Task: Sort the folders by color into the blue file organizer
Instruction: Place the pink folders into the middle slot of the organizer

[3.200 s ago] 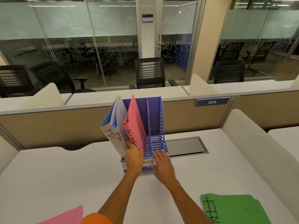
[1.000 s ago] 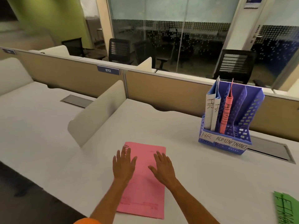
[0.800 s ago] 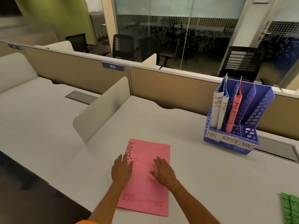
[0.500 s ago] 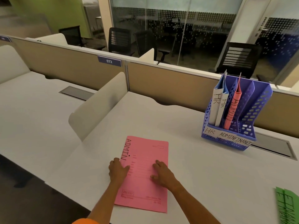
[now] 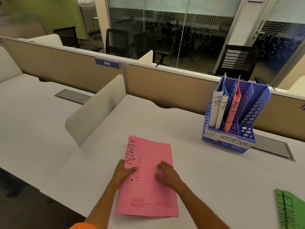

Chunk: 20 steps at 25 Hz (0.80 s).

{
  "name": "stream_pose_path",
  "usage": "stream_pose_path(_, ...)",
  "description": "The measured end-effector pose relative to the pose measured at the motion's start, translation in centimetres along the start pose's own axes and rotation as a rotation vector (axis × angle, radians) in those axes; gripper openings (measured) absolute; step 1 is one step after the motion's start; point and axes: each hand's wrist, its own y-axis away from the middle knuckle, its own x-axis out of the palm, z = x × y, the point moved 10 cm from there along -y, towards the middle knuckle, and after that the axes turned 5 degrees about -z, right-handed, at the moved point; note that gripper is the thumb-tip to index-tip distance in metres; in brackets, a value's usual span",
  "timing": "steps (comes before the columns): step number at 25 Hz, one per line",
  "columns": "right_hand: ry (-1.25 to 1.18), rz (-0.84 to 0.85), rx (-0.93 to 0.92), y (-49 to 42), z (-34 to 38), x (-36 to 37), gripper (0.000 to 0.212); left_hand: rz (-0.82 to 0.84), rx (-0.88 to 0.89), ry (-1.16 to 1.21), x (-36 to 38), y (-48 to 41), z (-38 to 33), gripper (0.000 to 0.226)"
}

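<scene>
A pink folder [image 5: 149, 187] marked ADMIN lies flat on the white desk [image 5: 214, 179] in front of me. My left hand [image 5: 123, 172] grips its left edge, thumb on top of the cover. My right hand [image 5: 166, 173] rests on the cover near the right edge, fingers bent, fingertips pressing down. The blue file organizer [image 5: 257, 113] stands at the back right, labelled HR, ADMIN and FINANCE. Its left slot holds two blue and white HR folders [image 5: 218, 104]. Its middle slot holds one pink ADMIN folder [image 5: 232, 111], and its right slot is empty.
Green folders [image 5: 290, 210] lie at the desk's right near edge, partly cut off. A low cream divider [image 5: 97, 109] separates this desk from the one on the left. A beige partition runs along the back, with a grey cable hatch [image 5: 272, 148] behind the organizer.
Both hands left the organizer and came to the pink folder on the desk. They slid back toward me, and my left hand moved to the folder's left edge and took hold.
</scene>
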Motion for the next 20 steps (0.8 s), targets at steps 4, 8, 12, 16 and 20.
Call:
stream_pose_path(4,-0.221,-0.338,0.252,1.0,-4.7,-5.8,0.073,0.072,0.075,0.125,2.4,2.1,-3.9,0.072)
stream_pose_path(8,-0.587,-0.518,0.482,3.3,-10.8,-10.5,0.074,0.125,0.143,0.173,6.2,3.2,-7.8,0.066)
stream_pose_path(12,-0.689,-0.619,0.545,5.7,-14.8,-14.1,0.068,0.223,0.216,0.168,12.0,4.8,-11.8,0.067)
stream_pose_path(16,-0.690,-0.782,0.651,9.4,-19.7,-17.7,0.072,0.413,0.283,0.105,18.8,6.9,-14.7,0.063)
stream_pose_path(20,-0.679,-0.889,0.714,13.4,-24.3,-20.6,0.083,0.644,0.314,-0.086,25.4,9.9,-16.0,0.070)
